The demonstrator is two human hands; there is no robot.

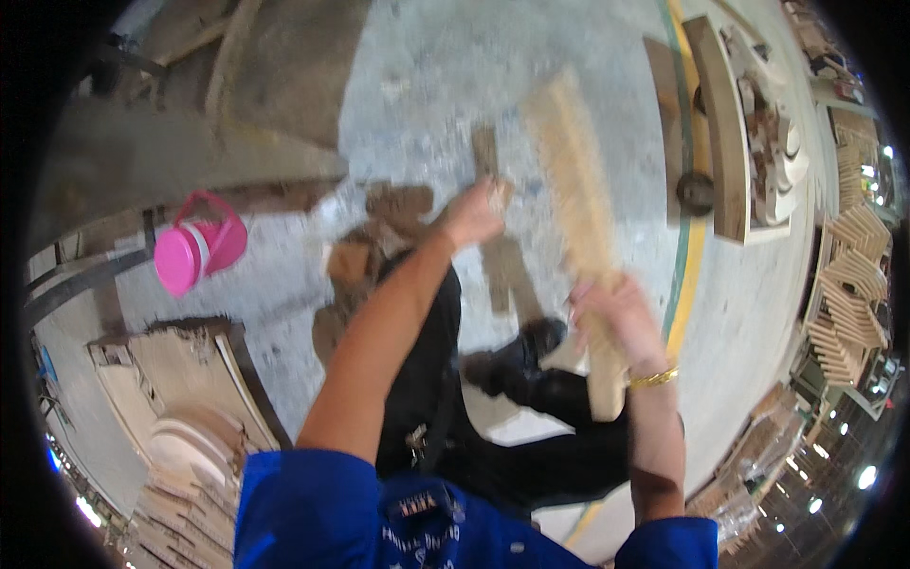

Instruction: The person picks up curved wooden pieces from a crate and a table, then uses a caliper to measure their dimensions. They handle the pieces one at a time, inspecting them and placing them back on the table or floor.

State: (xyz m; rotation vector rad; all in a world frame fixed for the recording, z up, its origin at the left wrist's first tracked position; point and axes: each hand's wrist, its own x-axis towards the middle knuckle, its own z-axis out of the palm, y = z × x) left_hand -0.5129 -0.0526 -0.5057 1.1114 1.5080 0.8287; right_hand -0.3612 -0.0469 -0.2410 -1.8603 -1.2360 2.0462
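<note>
A long wooden bench brush, its pale bristly edge facing left, points away from me over the floor. My right hand is wrapped round its handle, with the butt end sticking out back toward my lap. To its left, my left hand is reached forward above the floor, apart from the brush. The left fingers are closed together and slightly blurred; what they hold, if anything, I cannot make out. Shadows of my arms and the brush fall on the grey floor.
A pink jug with a handle stands at the left. Curved wooden parts are stacked at the lower left. On the right, a low wheeled wooden cart carries shaped wood pieces beside a yellow and green floor line. More wooden parts stand farther right.
</note>
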